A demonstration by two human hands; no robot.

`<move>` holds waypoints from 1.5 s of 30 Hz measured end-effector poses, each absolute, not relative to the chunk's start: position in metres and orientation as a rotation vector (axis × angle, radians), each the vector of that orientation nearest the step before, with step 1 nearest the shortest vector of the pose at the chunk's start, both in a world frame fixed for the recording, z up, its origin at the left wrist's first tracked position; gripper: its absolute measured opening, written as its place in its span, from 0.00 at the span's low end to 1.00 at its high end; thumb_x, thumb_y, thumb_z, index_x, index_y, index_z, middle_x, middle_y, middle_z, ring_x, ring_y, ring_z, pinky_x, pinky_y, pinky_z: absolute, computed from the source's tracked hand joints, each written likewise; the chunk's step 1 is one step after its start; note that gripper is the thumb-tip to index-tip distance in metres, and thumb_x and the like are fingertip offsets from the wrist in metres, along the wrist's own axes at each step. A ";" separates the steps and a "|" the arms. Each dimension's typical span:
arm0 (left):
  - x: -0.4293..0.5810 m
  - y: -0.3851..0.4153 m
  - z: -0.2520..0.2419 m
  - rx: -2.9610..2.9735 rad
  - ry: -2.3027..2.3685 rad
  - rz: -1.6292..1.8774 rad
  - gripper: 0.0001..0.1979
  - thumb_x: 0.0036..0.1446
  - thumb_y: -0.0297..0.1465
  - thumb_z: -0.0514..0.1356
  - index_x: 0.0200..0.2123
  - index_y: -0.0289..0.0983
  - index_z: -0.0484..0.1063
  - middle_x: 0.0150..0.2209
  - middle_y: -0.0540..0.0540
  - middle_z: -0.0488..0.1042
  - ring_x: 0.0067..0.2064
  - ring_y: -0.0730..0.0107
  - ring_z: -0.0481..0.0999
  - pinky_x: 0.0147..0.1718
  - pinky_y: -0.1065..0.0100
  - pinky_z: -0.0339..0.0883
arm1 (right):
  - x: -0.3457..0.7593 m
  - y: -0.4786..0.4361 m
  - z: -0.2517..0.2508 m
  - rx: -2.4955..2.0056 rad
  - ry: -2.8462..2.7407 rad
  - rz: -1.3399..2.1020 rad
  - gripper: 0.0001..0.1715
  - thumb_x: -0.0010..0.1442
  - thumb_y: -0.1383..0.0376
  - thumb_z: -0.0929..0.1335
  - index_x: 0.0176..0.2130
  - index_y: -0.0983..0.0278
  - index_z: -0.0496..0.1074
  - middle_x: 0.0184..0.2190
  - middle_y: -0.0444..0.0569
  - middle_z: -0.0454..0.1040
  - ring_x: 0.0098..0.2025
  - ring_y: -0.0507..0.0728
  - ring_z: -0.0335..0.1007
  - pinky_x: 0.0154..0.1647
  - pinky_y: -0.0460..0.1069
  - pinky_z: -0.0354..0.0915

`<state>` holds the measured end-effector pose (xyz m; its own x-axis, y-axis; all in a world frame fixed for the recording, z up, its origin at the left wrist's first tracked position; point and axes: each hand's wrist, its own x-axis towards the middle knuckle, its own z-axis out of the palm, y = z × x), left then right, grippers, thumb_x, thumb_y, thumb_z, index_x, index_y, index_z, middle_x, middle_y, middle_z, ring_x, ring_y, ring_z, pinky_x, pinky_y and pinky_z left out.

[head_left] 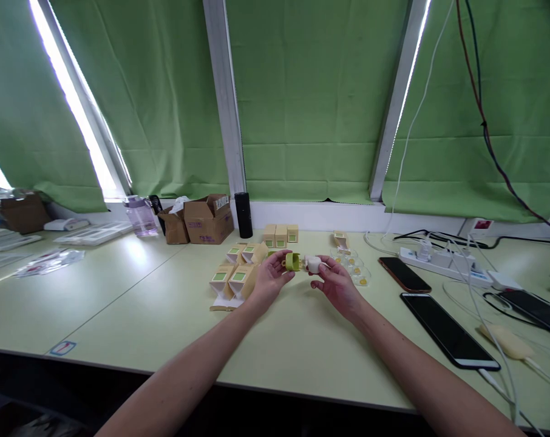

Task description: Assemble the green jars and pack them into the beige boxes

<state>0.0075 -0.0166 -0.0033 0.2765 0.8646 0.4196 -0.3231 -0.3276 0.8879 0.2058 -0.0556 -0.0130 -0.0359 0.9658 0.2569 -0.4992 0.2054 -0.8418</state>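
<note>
My left hand (274, 275) pinches a small olive-green hollow cover (292, 261), its open side turned to the right. In my right hand (337, 285), thumb and fingers close on a small white block that looks like a charger plug (312, 264). The two pieces face each other, with a narrow gap between them above the table. Left of my left hand stand several small tan cartons (240, 280) with green labels, in rows. Just beyond my right hand lies a clear plastic tray (357, 270) with yellow spots in its round cups.
More tan cartons (280, 235) stand at the back, with a single one (341, 240) farther right. A black cylinder (243, 215) and cardboard boxes (208, 220) line the wall. Phones (448, 331), a power strip (443, 264) and loose cables occupy the right side.
</note>
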 end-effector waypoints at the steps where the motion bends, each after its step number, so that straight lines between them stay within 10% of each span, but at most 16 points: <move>1: 0.008 -0.016 -0.003 1.419 0.545 1.324 0.27 0.49 0.25 0.73 0.54 0.36 0.74 0.51 0.40 0.79 0.54 0.60 0.78 0.53 0.61 0.73 | 0.206 -0.056 -0.013 -0.610 -1.006 1.292 0.23 0.51 0.53 0.80 0.44 0.57 0.77 0.44 0.49 0.79 0.42 0.58 0.71 0.35 0.50 0.69; 12: 0.007 -0.017 -0.004 1.433 0.544 1.320 0.27 0.48 0.26 0.74 0.53 0.36 0.75 0.50 0.40 0.79 0.53 0.59 0.78 0.54 0.59 0.73 | 0.203 -0.058 -0.011 -0.586 -1.094 1.213 0.25 0.47 0.57 0.82 0.43 0.57 0.77 0.44 0.48 0.78 0.47 0.61 0.77 0.53 0.61 0.75; 23: 0.006 -0.013 -0.008 1.484 0.588 1.314 0.27 0.48 0.27 0.73 0.53 0.36 0.75 0.49 0.40 0.79 0.50 0.60 0.79 0.51 0.60 0.74 | 0.202 -0.052 -0.011 -0.862 -1.107 1.092 0.28 0.45 0.51 0.82 0.42 0.63 0.81 0.38 0.52 0.81 0.30 0.53 0.68 0.26 0.47 0.62; 32: 0.006 -0.009 -0.010 1.553 0.654 1.315 0.27 0.48 0.28 0.72 0.53 0.36 0.75 0.49 0.40 0.81 0.48 0.60 0.80 0.51 0.58 0.75 | 0.206 -0.054 -0.006 -0.752 -1.021 1.275 0.29 0.42 0.55 0.83 0.42 0.64 0.82 0.41 0.55 0.82 0.33 0.55 0.72 0.28 0.49 0.66; 45: 0.008 -0.016 -0.005 1.741 0.684 1.263 0.24 0.48 0.22 0.70 0.50 0.37 0.77 0.51 0.40 0.80 0.50 0.59 0.78 0.50 0.59 0.72 | 0.200 -0.053 -0.004 -0.910 -1.201 1.065 0.30 0.42 0.46 0.82 0.36 0.64 0.81 0.22 0.44 0.74 0.22 0.51 0.64 0.25 0.49 0.63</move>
